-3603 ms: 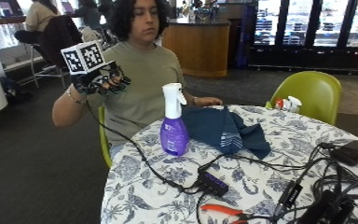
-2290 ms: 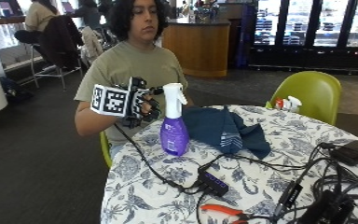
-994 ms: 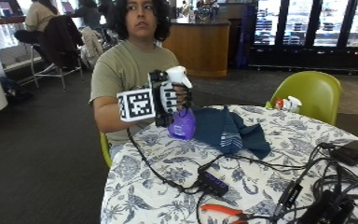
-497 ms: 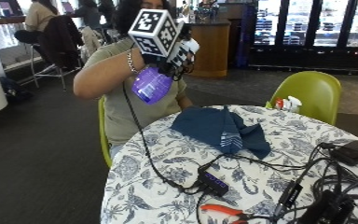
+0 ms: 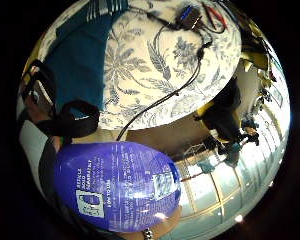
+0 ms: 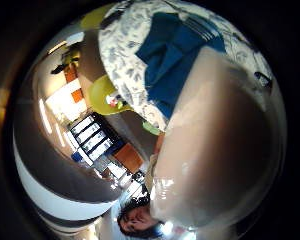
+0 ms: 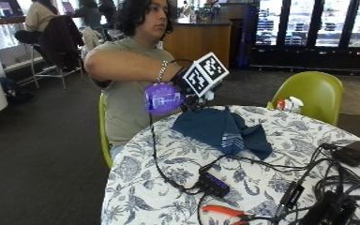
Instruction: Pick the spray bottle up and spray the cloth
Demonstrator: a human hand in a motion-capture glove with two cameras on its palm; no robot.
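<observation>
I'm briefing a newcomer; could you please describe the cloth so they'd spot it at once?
On the round floral table, look at the far edge nearest the seated person. The cloth lies crumpled there, dark blue with pale stripes, the only fabric among black cables.

The person sits behind the desk (image 7: pixel 168 154), at its far edge. The cloth (image 7: pixel 221 129) lies on the desk just in front of them. The right hand (image 7: pixel 189 84) holds the spray bottle (image 7: pixel 162 97) tipped on its side in the air, above the desk's far edge and just beside the cloth, not touching it. A cable hub (image 7: pixel 216 183) lies nearer the camera; pliers (image 7: pixel 227 212) lie at the near edge. A chair (image 7: pixel 311 96) stands behind the desk.
</observation>
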